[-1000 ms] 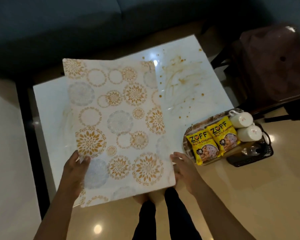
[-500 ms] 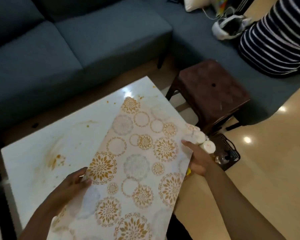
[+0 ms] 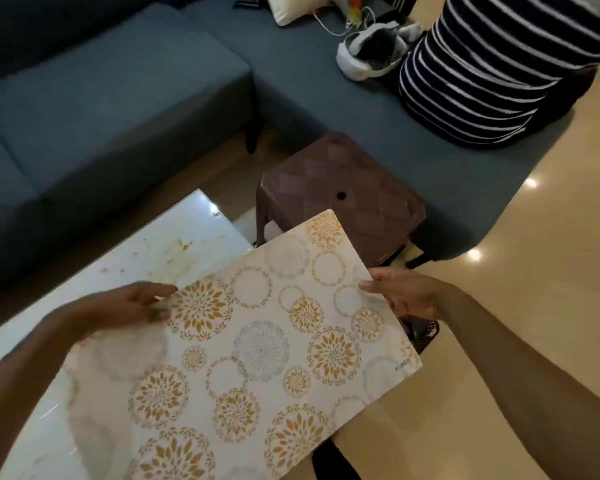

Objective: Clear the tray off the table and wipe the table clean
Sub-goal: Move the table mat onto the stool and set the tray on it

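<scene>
A white table mat [image 3: 257, 348] with gold and grey flower circles is lifted off the white table [image 3: 160, 251] and held slanting toward the right. My left hand [image 3: 125, 306] pinches its left edge and my right hand [image 3: 399, 292] grips its right edge. Orange-brown smears and crumbs mark the table's bare far corner. The tray is hidden behind the mat; only a dark mesh corner [image 3: 425, 332] shows under my right hand.
A brown plastic stool [image 3: 340, 199] stands just beyond the mat's far corner. A blue-grey sofa [image 3: 118, 91] wraps the back and right. A person in a striped top [image 3: 492, 64] sits on it, beside a white headset [image 3: 371, 53]. Glossy beige floor lies to the right.
The mat has come off the table and swung to the right toward the stool. My view turned right, and the tray with snack packets and cups went out of sight behind the mat.
</scene>
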